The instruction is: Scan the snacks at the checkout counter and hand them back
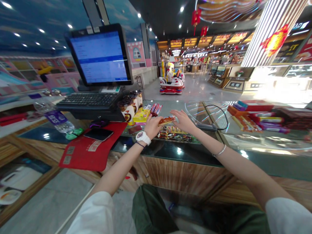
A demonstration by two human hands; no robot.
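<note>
My left hand (153,126), with a white watch on its wrist, closes on one end of a snack bar in a brown and orange wrapper (167,121) above the glass counter. At the bar's other end is my right hand (182,121), its fingers stretched out; whether they touch the wrapper I cannot tell. Small wrapped sweets (175,134) show below the bar, around the glass. Just beyond my left hand lie red-wrapped bars (156,109) and a yellow packet (141,115).
Lidded cups (127,110) stand beside the keyboard (89,100) and monitor (99,58). A phone (98,134) rests on a red mat (85,157), near a water bottle (57,119). Stacked packaged sweets (263,118) lie right of a looped black cable (227,120).
</note>
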